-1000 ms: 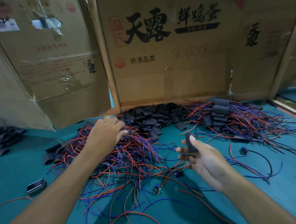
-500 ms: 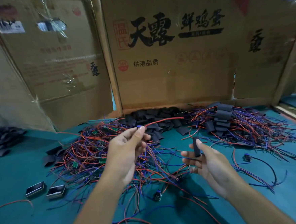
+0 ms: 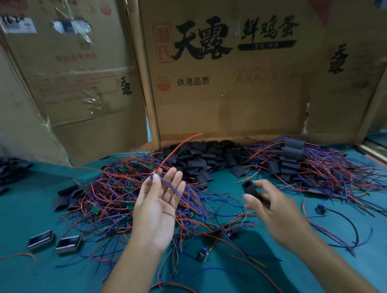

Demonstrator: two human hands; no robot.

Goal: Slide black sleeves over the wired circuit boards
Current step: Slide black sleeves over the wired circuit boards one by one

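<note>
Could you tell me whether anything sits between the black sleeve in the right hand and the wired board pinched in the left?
Nothing visible does. The black sleeve and the wired board are held apart above the table, with only open air between them.

Dim, even overhead light is falling on the scene. Soft shadows are lying under both forearms. Wide-angle distortion is bending the edges; motion blur is softening the periphery.

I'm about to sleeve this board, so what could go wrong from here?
The left hand only pinches the wired board at its fingertips, so it may slip. Its red and blue wires trail toward the wire pile and could snag. The black sleeve in the right hand is apart and unaligned.
</note>
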